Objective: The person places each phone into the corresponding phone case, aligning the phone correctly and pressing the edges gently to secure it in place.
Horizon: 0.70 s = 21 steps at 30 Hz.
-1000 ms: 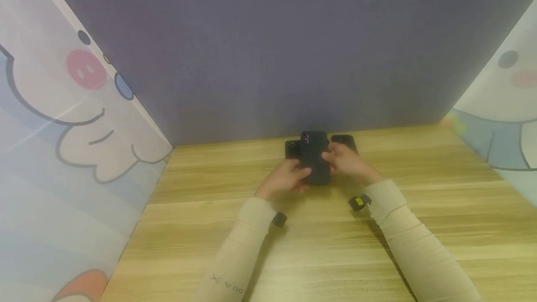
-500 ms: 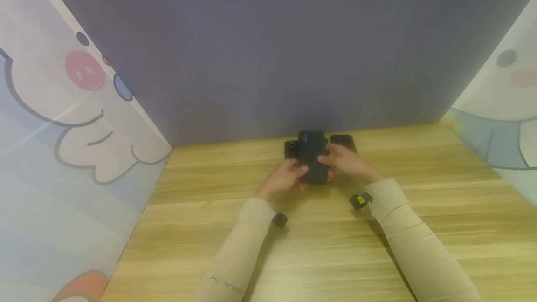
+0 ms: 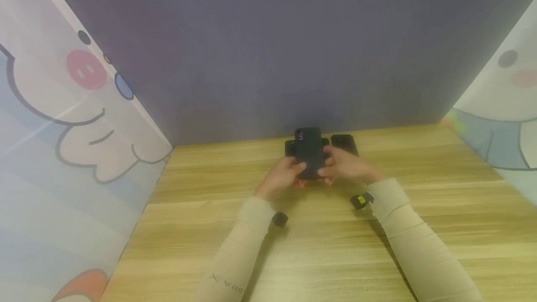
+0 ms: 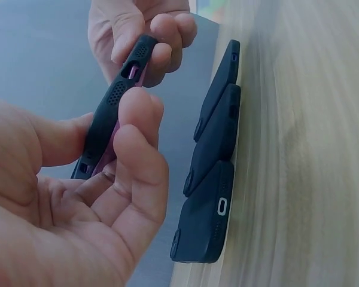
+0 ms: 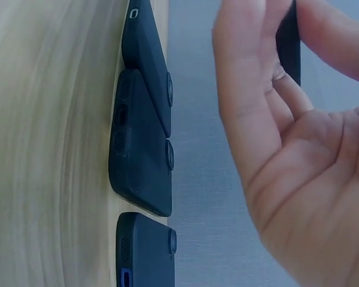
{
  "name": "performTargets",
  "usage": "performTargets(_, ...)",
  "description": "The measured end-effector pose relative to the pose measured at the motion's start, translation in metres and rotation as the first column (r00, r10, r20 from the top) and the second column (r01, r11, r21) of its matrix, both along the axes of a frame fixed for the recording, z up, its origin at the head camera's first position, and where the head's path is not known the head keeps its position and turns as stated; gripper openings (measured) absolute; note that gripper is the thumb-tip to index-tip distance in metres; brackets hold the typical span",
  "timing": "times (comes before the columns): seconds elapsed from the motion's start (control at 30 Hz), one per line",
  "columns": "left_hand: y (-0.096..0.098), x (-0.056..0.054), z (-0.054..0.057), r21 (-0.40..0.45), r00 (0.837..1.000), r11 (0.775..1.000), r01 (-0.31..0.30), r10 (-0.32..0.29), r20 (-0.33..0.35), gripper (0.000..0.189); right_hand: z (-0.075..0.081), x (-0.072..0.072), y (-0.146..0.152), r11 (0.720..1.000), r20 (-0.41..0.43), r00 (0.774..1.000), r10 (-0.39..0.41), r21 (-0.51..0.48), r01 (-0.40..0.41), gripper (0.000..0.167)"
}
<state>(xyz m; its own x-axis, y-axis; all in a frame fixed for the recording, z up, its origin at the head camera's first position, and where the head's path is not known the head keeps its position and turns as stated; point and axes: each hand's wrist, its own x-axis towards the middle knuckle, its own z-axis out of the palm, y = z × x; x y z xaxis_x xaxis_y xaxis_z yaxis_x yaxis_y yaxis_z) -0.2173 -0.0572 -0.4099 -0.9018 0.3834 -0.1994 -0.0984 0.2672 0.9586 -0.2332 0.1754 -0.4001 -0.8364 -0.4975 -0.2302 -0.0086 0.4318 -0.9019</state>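
Both my hands hold up a phone in a black case (image 3: 309,150), its back toward the head camera and purple showing in the camera cutout. My left hand (image 3: 282,176) pinches its lower left side, thumb on the back and fingers beneath. At the lower right, my right hand (image 3: 349,167) grips it between thumb and fingers. In the left wrist view the held phone (image 4: 112,106) stands edge-on, port and speaker holes visible, with purple along its inner side. Only a dark strip of the phone (image 5: 291,51) appears in the right wrist view, mostly hidden by the fingers.
Three black-cased phones lie in a row on the wooden table (image 3: 319,246): a left one (image 3: 289,146), a middle one (image 5: 140,146) largely covered in the head view, and a right one (image 3: 344,142). A grey panel (image 3: 293,50) rises behind them. Cartoon-printed walls (image 3: 42,153) flank both sides.
The held phone has shifted slightly left and up, uncovering part of the middle phone. My right thumb has slid down toward its lower corner. The left hand has barely moved.
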Motion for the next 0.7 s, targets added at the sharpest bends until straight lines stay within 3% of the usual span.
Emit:
performTargets(0.2, 0.0006, 0.0003, 0.0, 0.002, 1.0, 1.0, 0.001, -0.001, 0.005, 0.032, -0.0004, 0.0001, 0.0001, 1.0, 0.0, 1.0, -0.003, -0.017, 0.003, 0.093)
performTargets(0.43, 0.0027, 0.0006, -0.0006, -0.03, 1.0, 1.0, -0.009, 0.009, -0.003, 0.056, -0.0015, -0.003, 0.0023, 0.999, -0.054, 0.998, -0.045, 0.024, 0.046, 0.083)
performTargets(0.6, 0.0051, 0.0012, -0.0005, -0.011, 1.0, 1.0, 0.008, -0.008, 0.011, 0.04, -0.0003, -0.0052, 0.0011, 0.996, -0.081, 0.992, -0.091, -0.013, 0.091, 0.043)
performTargets(0.7, 0.0062, 0.0014, -0.0008, -0.024, 1.0, 1.0, 0.014, -0.014, -0.012, 0.032, 0.0012, -0.0047, 0.0008, 0.995, -0.07, 0.992, -0.101, -0.011, 0.1, 0.05)
